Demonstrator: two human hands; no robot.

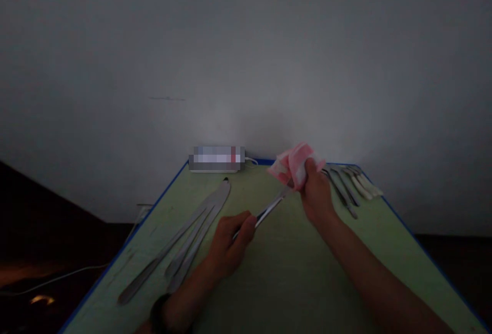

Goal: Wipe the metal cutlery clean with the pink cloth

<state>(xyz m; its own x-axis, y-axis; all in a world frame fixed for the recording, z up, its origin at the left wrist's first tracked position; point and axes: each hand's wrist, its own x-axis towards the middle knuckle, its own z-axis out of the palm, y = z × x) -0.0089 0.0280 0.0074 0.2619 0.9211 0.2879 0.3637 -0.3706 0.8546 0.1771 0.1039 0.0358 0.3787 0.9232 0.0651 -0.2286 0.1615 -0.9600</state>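
Observation:
My left hand (232, 242) is closed around the handle of a slim metal utensil (271, 209), which slants up to the right above the table. A crumpled pink and white cloth (294, 165) wraps its far end, so I cannot tell what kind of utensil it is. Gripping that cloth is my right hand (317, 190), closed. To the left of my left hand lie a few long, flat metal utensils (196, 231), fanned out with their far ends together. Several more utensils (346, 185) rest beyond my right hand, some of them with white handles.
The pale green table (292, 283) has a blue edge and reaches a grey wall (246, 57). At its back stands a white box-like object (217, 160), blurred out, with a white cable (251, 160). Another cable (65, 275) runs off the left side, where it is dark.

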